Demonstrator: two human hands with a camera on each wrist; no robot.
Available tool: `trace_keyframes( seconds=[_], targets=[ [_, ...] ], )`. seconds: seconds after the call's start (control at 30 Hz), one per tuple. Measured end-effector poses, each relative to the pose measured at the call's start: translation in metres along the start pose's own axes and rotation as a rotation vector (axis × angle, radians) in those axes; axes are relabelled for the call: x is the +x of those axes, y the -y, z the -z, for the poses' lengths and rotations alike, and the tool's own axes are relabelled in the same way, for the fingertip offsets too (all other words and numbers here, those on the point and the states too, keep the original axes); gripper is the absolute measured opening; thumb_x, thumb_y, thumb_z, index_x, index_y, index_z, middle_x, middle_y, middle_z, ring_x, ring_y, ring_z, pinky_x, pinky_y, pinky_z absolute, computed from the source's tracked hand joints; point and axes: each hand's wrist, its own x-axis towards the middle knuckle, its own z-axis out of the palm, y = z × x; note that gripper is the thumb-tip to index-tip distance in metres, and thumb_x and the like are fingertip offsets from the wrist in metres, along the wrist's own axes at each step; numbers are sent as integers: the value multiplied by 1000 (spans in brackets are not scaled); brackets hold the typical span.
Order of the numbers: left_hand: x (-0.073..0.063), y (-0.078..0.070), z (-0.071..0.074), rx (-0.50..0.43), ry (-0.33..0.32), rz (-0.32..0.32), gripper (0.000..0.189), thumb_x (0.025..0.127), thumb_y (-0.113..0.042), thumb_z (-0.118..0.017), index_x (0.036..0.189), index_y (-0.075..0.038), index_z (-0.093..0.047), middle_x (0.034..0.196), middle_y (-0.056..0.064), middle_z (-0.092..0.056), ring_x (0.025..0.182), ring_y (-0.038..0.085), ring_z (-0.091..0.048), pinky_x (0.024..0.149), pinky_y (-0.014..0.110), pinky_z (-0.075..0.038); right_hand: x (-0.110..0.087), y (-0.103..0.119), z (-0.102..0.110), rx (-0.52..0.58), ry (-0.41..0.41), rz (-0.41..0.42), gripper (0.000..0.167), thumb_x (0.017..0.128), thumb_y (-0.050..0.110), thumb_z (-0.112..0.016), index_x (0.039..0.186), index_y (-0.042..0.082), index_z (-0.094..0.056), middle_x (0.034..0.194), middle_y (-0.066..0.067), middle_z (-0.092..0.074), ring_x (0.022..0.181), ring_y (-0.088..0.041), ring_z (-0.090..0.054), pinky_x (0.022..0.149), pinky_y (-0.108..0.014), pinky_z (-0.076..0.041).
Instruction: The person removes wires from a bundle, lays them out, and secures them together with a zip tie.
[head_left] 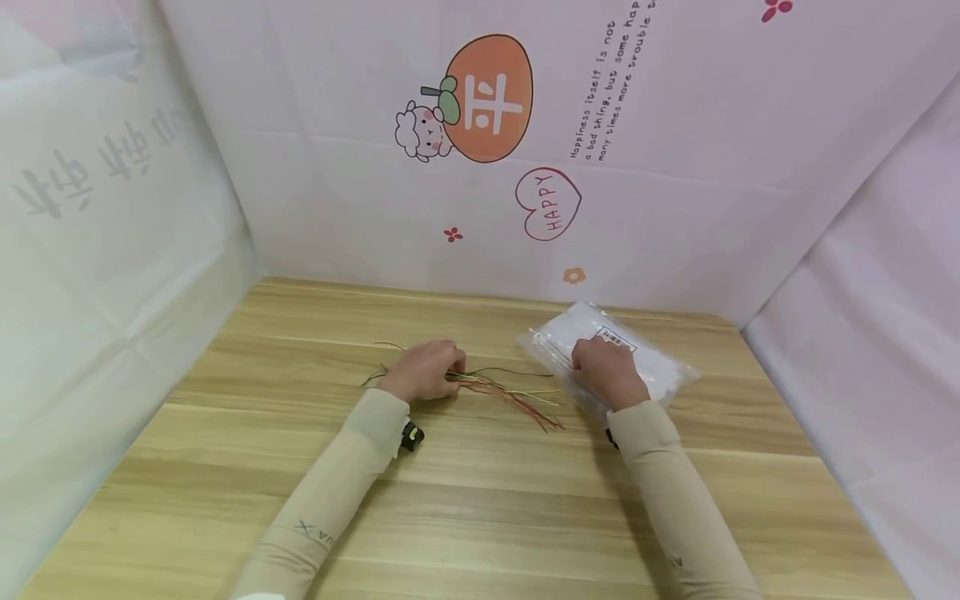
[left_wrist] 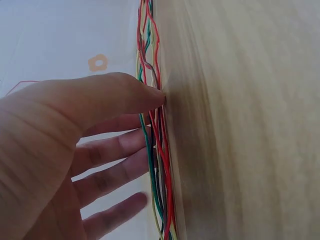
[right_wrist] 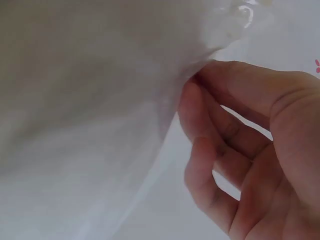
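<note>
A loose bundle of thin wires (head_left: 507, 389) in red, green, yellow and dark colours lies across the table left of centre. My left hand (head_left: 423, 369) pinches it near the middle. In the left wrist view the thumb crosses in front of the wires (left_wrist: 168, 190) and the other fingers spread behind them. To the right is a clear plastic bag (head_left: 660, 367) with white contents and a barcode label. My right hand (head_left: 609, 371) pinches the bag's near side. The right wrist view shows the bag film (right_wrist: 100, 105) between thumb and forefinger. What is inside cannot be made out.
The wood-grain table (head_left: 480, 500) stretches toward me below both sleeved forearms. A white printed cloth (head_left: 337, 208) hangs along its back edge, with more cloth at the left and right sides.
</note>
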Motion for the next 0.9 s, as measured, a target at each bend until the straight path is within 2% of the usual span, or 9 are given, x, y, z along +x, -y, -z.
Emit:
trace_keyframes(
  seconds=[0.17,0.27,0.43,0.63,0.9],
  targets=[
    [0,-1,0,1,-5,-6,20,93,-21,-80,111,-12,-74,111,2,-69,99,19,-65,90,40,-57,-1,0,5,-62,51,-28,23,90,5,-63,68,12,-62,76,-8,-67,72,-25,-60,69,-56,-55],
    [1,-2,0,-5,1,-8,26,94,-21,-80,117,-11,-73,116,3,-69,105,21,-66,95,40,-57,-2,-4,6,-59,82,-56,18,93,8,-66,75,12,-69,83,-7,-71,77,-25,-61,74,-58,-55],
    [1,-5,1,-10,6,-8,34,92,-22,-81,122,-10,-72,120,4,-69,109,23,-67,97,41,-57,-3,-12,8,17,86,-78,20,90,8,-60,72,14,-69,85,-6,-69,81,-23,-59,74,-54,-52],
    [2,-7,2,7,1,-9,41,89,-25,-83,126,-12,-70,122,3,-68,112,23,-66,97,43,-56,-6,-21,15,58,53,-85,13,96,14,-63,88,12,-73,94,-8,-74,85,-28,-68,73,-53,-56],
    [3,-7,0,7,13,-7,56,89,-29,-83,139,-11,-64,136,5,-66,126,26,-64,106,45,-54,-7,-27,21,120,34,-87,14,97,17,-65,95,8,-76,98,-10,-75,85,-26,-67,70,-46,-55]
  ],
)
